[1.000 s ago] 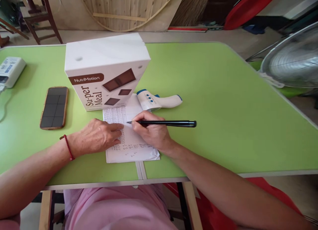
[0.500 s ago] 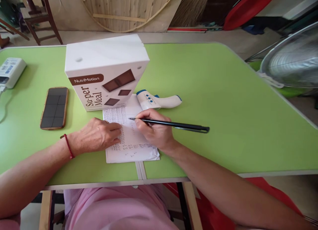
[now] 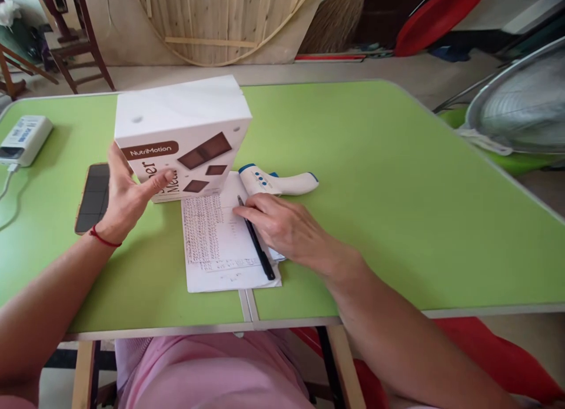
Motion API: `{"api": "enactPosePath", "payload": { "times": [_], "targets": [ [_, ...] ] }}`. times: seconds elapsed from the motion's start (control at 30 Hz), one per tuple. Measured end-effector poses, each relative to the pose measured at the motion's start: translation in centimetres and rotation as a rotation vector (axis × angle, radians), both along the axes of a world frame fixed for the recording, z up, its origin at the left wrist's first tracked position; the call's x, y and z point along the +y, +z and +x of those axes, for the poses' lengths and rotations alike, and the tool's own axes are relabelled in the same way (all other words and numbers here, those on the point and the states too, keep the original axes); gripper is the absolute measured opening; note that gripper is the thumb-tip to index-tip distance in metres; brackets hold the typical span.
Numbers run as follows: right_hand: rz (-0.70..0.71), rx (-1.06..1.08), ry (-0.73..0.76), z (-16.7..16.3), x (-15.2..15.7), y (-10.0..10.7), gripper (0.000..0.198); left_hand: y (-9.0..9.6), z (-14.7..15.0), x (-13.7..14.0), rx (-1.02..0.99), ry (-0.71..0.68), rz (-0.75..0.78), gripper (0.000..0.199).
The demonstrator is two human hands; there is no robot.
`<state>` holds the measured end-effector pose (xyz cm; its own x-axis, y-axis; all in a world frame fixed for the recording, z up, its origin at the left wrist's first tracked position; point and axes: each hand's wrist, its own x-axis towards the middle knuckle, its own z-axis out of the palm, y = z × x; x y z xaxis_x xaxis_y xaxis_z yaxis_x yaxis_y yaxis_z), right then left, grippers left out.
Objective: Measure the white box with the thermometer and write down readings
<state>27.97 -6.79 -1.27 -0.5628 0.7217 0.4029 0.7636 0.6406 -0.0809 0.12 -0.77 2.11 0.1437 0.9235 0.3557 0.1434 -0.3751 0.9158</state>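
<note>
A white carton (image 3: 185, 126) printed "NutriMotion" stands near the middle of the table. My left hand (image 3: 128, 194) grips its lower left side, thumb across the printed front and fingers round the side. A black pen (image 3: 260, 250) lies slantwise on sheets of paper (image 3: 200, 229) covered in handwritten figures. Over the pen's upper part rests my right hand (image 3: 282, 223), index finger stretched out; its thumb is hidden underneath. Just beyond that hand lies a white and blue infrared thermometer (image 3: 265, 182), its handle pointing right.
Behind my left hand a smartphone (image 3: 93, 197) is partly covered. A white power bank (image 3: 29, 139) with a cable sits at the left of the green table (image 3: 379, 191). A fan (image 3: 521, 103) stands past the right edge, and a wooden chair (image 3: 77, 41) beyond the far left.
My left hand has moved from the paper to the carton and taken hold of it. From my right hand's writing grip, the pen has been laid on the paper.
</note>
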Motion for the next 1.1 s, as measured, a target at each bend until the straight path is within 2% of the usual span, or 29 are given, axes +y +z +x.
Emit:
{"api": "enactPosePath", "payload": {
  "times": [0.07, 0.17, 0.23, 0.33, 0.47, 0.6, 0.77, 0.87, 0.93, 1.03, 1.1],
  "targets": [
    [0.049, 0.018, -0.019, 0.1, 0.1, 0.2, 0.037, -0.8, 0.2, 0.5, -0.070, -0.085, -0.098, 0.078],
    [0.129, 0.170, -0.126, 0.4, 0.5, 0.5, 0.036, -1.5, 0.4, 0.7, -0.107, -0.139, -0.149, 0.065],
    [0.151, 0.218, -0.257, 0.9, 0.9, 0.5, 0.040, -1.5, 0.3, 0.7, -0.122, -0.125, -0.144, 0.060],
    [0.128, 0.139, -0.394, 1.6, 1.5, 0.2, 0.055, -1.4, 0.1, 0.8, -0.132, -0.110, -0.147, 0.060],
    [0.042, -0.009, -0.408, 2.4, 2.0, -0.6, 0.063, -1.5, 0.0, 0.9, -0.136, -0.097, -0.128, 0.063],
    [-0.029, -0.066, -0.348, 3.2, 2.3, -1.0, 0.053, -1.3, 0.1, 0.7, -0.155, -0.070, -0.080, 0.067],
    [-0.029, -0.034, -0.340, 3.5, 2.4, -1.7, 0.044, -0.8, -0.2, 0.2, -0.105, -0.026, -0.029, 0.056],
    [0.009, 0.115, -0.405, 3.3, 2.4, -1.8, 0.045, -1.0, -0.1, -0.1, -0.170, -0.069, -0.062, 0.050],
    [0.034, 0.316, -0.392, 2.8, 2.1, -1.1, 0.040, -1.2, 0.2, -0.4, -0.190, -0.120, -0.091, 0.048],
    [-0.001, 0.744, -0.272, 1.1, 0.7, 1.0, 0.023, -1.5, 0.5, -0.9, -0.175, -0.183, -0.126, 0.045],
    [-0.147, 1.038, -0.100, -0.5, -0.8, 2.8, 0.017, -1.7, 0.5, -1.3, -0.150, -0.224, -0.161, 0.042]
  ]
}}
